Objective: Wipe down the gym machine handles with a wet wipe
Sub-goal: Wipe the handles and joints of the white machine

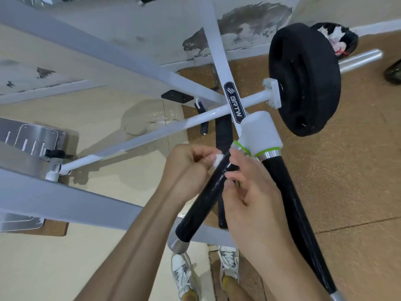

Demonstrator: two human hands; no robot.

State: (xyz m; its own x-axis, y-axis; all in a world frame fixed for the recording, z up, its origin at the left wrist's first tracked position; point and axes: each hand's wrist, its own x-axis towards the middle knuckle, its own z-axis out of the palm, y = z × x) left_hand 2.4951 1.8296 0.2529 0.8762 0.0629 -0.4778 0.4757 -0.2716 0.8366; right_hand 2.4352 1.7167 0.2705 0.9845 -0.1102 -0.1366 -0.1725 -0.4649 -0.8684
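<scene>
Two black handles leave one white hub (260,133), each with a green ring at its root: a short handle (201,203) running toward 7 o'clock and a long handle (297,213) toward 5 o'clock. There is one wipe (219,159), a small white wad on the upper part of the short handle, just at 7 o'clock from the hub. The left hand (191,161) comes in from 9 o'clock of the short handle, its fingers curled tight and pinching the wipe against the grip. The right hand (249,192) lies between the two handles, its fingers bent over the short handle just below the wipe and holding it; the thumb side is hidden behind the hand. One black plate (303,79) sits at 1 o'clock of the hub on a white bar, with a bare steel sleeve (360,59) sticking out past it. A black bag (334,38) with white scraps lies at 12 o'clock of the plate, by the wall. Grey beams of the frame (65,196) cross the left half and cover part of the floor (347,170). Two shoes (182,274) show at 6 o'clock, partly behind the forearms. The long handle's lower end is cut off by the picture edge, and a dark object at the right edge is too cropped to name.
</scene>
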